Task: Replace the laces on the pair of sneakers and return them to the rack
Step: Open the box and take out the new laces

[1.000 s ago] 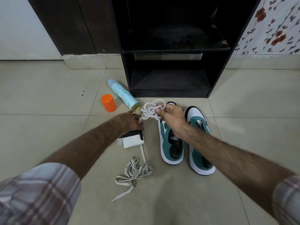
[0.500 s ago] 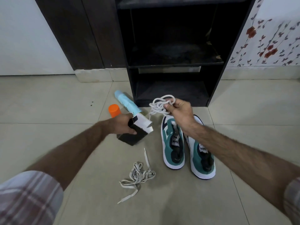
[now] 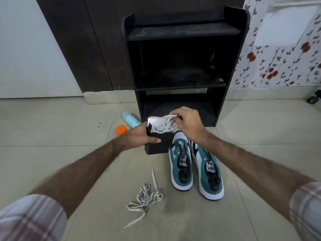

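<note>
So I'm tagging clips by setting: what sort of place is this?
Probably a home, by an entryway or room corner: a black shoe rack on a tiled floor, floral wallpaper, sneakers on the floor.

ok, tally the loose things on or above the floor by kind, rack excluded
sneakers: 2
lace bundles: 2, white one in the right hand, grey one on the floor
black box: 1, in the left hand
spray can: 1
orange cap: 1
total: 7

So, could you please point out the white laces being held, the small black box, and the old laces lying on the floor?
white laces (image 3: 164, 125): head view, middle of the coiled bundle.
small black box (image 3: 160, 145): head view, its dark front face.
old laces (image 3: 147, 197): head view, centre of the tangle on the tiles.
</note>
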